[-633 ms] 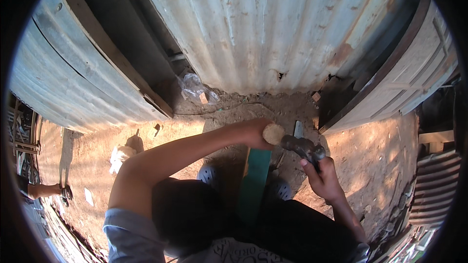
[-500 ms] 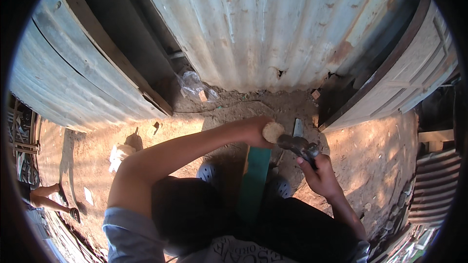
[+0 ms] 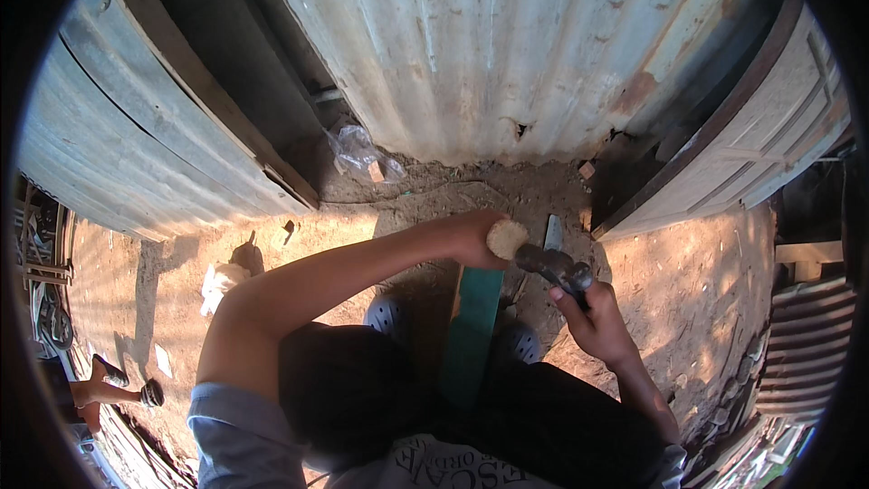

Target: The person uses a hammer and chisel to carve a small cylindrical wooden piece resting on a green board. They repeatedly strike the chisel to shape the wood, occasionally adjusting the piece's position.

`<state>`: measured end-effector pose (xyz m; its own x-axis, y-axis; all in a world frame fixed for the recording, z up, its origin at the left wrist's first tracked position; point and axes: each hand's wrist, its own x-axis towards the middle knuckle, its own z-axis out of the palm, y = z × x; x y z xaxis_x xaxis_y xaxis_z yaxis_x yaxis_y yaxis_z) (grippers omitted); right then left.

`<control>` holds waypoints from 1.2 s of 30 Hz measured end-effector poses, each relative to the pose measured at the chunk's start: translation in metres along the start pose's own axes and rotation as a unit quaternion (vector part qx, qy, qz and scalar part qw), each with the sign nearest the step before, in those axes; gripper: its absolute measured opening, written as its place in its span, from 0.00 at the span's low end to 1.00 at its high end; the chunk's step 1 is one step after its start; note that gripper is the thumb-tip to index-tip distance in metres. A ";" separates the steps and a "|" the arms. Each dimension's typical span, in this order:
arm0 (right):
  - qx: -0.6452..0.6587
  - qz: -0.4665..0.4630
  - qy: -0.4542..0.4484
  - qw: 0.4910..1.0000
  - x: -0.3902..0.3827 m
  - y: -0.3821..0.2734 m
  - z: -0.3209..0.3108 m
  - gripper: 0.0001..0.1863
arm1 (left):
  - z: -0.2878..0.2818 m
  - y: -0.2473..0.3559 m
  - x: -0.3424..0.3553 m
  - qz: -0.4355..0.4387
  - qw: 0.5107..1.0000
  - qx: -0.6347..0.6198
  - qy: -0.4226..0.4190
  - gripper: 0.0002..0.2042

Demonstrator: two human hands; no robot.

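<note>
My left hand (image 3: 472, 237) is closed around a wooden piece (image 3: 507, 238), whose pale round end faces right; the rest is hidden behind the hand. My right hand (image 3: 597, 321) grips a hammer (image 3: 557, 268) close below its dark metal head. The hammer's face is right beside the pale wood end; whether they touch I cannot tell. Under my left wrist a green-painted board (image 3: 472, 330) stretches between my knees. A flat, pale blade-like piece (image 3: 553, 234) lies on the ground just beyond the hammer.
Corrugated metal sheets (image 3: 507, 54) stand in front, with another metal wall (image 3: 109, 118) at left and a panelled wooden door (image 3: 724, 127) at right. A clear plastic bag (image 3: 362, 156) and a white bundle (image 3: 219, 285) lie on the dirt. Another person's feet (image 3: 127, 389) show at far left.
The hammer and my right hand have shifted very slightly; my left hand keeps its hold on the wood. At far left the other person's feet have moved.
</note>
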<state>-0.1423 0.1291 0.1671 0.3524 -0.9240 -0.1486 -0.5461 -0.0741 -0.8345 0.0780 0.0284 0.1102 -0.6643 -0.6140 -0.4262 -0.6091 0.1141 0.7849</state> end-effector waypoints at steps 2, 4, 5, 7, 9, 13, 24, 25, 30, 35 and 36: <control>0.001 -0.004 0.004 1.000 -0.001 0.003 0.000 0.11 | 0.002 -0.001 0.001 -0.001 1.000 -0.002 0.003 0.42; 0.005 -0.002 0.002 1.000 0.000 0.001 0.001 0.11 | 0.002 -0.002 0.001 -0.001 1.000 -0.003 0.005 0.42; 0.007 -0.001 0.001 1.000 0.001 0.000 0.001 0.10 | 0.001 -0.001 0.000 -0.001 1.000 -0.002 0.004 0.42; 0.002 -0.001 0.001 1.000 0.000 0.000 0.001 0.10 | 0.000 0.000 0.000 0.002 1.000 -0.003 0.001 0.42; -0.001 -0.001 -0.001 1.000 0.000 0.000 0.001 0.10 | 0.000 0.001 0.000 0.004 1.000 -0.004 -0.001 0.42; -0.005 0.001 0.000 1.000 -0.001 -0.002 0.000 0.10 | 0.001 0.001 0.004 0.009 1.000 0.007 -0.005 0.41; -0.016 0.001 0.001 1.000 0.000 -0.002 -0.001 0.10 | 0.004 -0.005 0.006 0.023 1.000 -0.013 0.005 0.39; -0.016 0.000 0.003 1.000 -0.001 -0.001 -0.001 0.10 | 0.004 -0.003 0.006 0.021 1.000 -0.009 0.006 0.39; -0.012 -0.008 0.001 1.000 0.000 -0.002 -0.001 0.09 | 0.006 -0.011 0.013 0.046 0.999 -0.006 -0.003 0.38; -0.017 -0.004 -0.001 1.000 0.000 0.000 -0.001 0.09 | 0.007 -0.010 0.010 0.043 0.999 -0.002 0.017 0.37; -0.015 0.001 -0.004 1.000 -0.001 0.000 -0.001 0.09 | 0.008 -0.010 0.012 0.046 0.999 -0.004 0.016 0.37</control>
<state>-0.1434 0.1291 0.1681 0.3565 -0.9213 -0.1550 -0.5702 -0.0831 -0.8173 0.0735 0.0259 0.0936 -0.7028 -0.6262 -0.3376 -0.5427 0.1650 0.8236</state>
